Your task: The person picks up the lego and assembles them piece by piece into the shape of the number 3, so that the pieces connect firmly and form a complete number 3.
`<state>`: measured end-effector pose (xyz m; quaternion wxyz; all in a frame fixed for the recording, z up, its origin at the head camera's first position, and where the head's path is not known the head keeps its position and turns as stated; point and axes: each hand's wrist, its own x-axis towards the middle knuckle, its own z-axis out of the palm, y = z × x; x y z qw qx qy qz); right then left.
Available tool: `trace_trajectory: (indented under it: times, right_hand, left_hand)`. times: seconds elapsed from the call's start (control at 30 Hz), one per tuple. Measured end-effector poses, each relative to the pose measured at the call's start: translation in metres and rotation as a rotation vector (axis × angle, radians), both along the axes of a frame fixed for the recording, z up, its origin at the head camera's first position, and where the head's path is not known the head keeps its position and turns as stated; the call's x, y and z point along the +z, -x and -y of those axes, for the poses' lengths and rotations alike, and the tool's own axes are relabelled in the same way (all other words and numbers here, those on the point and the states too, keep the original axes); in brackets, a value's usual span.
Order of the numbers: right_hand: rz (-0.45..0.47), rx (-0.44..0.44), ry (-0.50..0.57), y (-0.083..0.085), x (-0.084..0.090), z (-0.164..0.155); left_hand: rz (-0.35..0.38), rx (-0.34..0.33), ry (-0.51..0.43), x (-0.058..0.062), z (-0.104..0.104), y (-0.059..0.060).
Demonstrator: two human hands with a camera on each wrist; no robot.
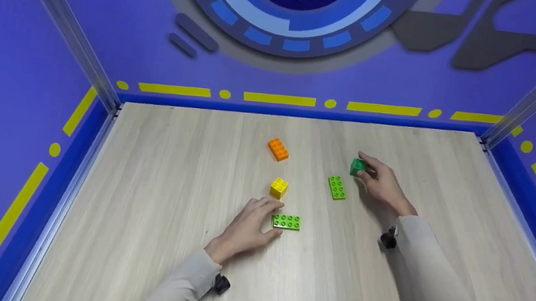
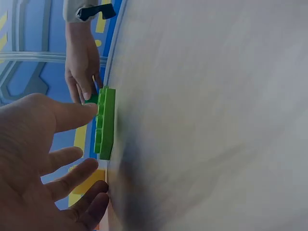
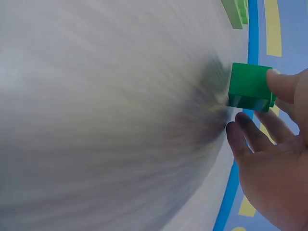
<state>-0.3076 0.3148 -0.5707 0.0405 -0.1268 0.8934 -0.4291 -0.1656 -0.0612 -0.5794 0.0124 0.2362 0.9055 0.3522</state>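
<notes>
The head camera looked forward and down across the table (image 1: 142, 237) from above. Each wrist camera sat close to the tabletop, behind its hand. The left wrist view shared the light green brick (image 2: 105, 122), at six o'clock (image 1: 286, 221).

Bricks: one orange (image 1: 278, 149), one yellow (image 1: 278, 187), two lime green (image 1: 286, 221) (image 1: 336, 187), one darker green (image 1: 357, 167). Table (image 1: 167, 168) was pale wood grain. Walls (image 1: 12, 86) were purple with yellow dash-dot striping and a blue base band. Sleeves (image 1: 438, 276) were beige.
</notes>
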Motion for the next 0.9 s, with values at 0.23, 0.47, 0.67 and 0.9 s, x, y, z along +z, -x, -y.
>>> trace_trajectory:
  times: [0.23,0.47,0.67,0.9]
  right_hand:
    - [-0.034,-0.031,-0.003,-0.001,-0.001,0.002]
    - [-0.049,-0.034,-0.011,-0.002,0.004,0.002]
    - [-0.061,-0.018,0.005,-0.005,0.011,0.005]
    - [-0.109,0.005,0.014,-0.015,0.021,0.014]
  left_hand:
    - [-0.005,-0.015,0.043,-0.004,-0.006,0.004]
    - [0.033,-0.01,0.041,-0.004,-0.008,0.007]
    - [0.083,-0.01,0.003,-0.005,-0.007,0.008]
    - [0.14,-0.011,-0.039,-0.007,-0.005,0.008]
